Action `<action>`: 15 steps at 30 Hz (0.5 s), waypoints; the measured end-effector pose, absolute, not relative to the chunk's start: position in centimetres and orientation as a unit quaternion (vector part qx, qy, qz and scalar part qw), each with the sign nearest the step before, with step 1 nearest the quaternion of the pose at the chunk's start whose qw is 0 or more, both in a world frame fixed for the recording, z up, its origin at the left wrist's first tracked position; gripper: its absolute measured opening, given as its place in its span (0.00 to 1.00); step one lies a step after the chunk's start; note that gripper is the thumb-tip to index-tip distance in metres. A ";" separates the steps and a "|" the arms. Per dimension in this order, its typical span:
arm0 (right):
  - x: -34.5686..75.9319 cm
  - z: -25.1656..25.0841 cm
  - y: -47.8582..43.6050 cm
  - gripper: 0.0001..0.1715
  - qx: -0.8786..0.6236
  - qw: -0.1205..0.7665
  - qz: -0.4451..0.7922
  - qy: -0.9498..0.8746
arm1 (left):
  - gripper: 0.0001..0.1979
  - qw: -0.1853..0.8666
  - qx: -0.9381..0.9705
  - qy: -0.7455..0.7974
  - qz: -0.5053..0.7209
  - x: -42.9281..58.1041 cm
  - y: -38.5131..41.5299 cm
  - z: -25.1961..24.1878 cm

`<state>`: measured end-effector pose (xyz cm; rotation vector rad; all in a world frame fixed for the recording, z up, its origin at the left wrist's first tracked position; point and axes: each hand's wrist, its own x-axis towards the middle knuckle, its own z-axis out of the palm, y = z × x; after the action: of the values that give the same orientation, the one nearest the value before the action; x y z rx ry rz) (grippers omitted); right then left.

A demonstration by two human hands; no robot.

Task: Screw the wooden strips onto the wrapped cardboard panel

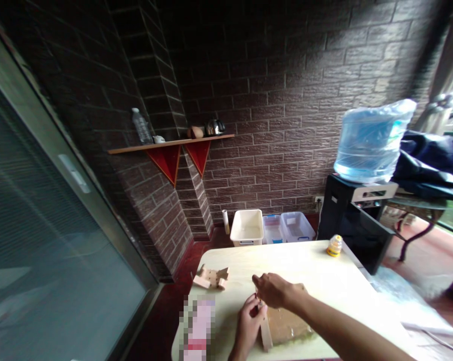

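My right hand [273,290] is closed in a fist above my left hand, over the near part of the table. A small orange-red bit shows below its fingers, but what it grips is hidden. My left hand [248,321] is pinched at the upper end of a narrow wooden strip [266,335], and the small thing between its fingertips is too small to name. The strip lies along the left side of a flat brown board [286,323]. My right forearm passes over part of that board.
A wooden assembly [211,277] with raised pieces sits at the table's [245,258] far left. A yellow-and-clear small bottle [334,246] stands at the far right corner. A blurred pink item [202,326] lies at left. Behind are plastic bins [248,226] and a water dispenser [356,215].
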<state>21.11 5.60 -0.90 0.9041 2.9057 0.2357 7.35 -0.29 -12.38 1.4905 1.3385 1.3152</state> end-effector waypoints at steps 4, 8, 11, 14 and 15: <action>20.8 -0.4 5.3 0.14 0.300 0.055 0.072 0.950 | 0.19 0.361 0.576 0.514 0.522 7.5 -0.5 -12.1; 20.8 0.8 5.2 0.19 0.321 0.054 0.057 0.944 | 0.17 0.347 0.589 0.509 0.523 7.6 -0.5 -12.1; 21.0 1.5 5.4 0.16 0.325 0.053 0.048 0.943 | 0.17 0.332 0.593 0.526 0.511 7.4 -0.2 -12.8; 21.2 1.2 5.7 0.14 0.332 0.042 0.048 0.941 | 0.16 0.322 0.592 0.537 0.508 7.3 0.1 -13.5; 21.2 0.9 5.8 0.15 0.334 0.036 0.049 0.940 | 0.16 0.321 0.592 0.535 0.510 7.3 0.2 -13.6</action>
<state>21.19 5.75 0.86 1.0273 2.8893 0.1517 7.25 0.18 -13.61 1.5567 1.4060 1.3395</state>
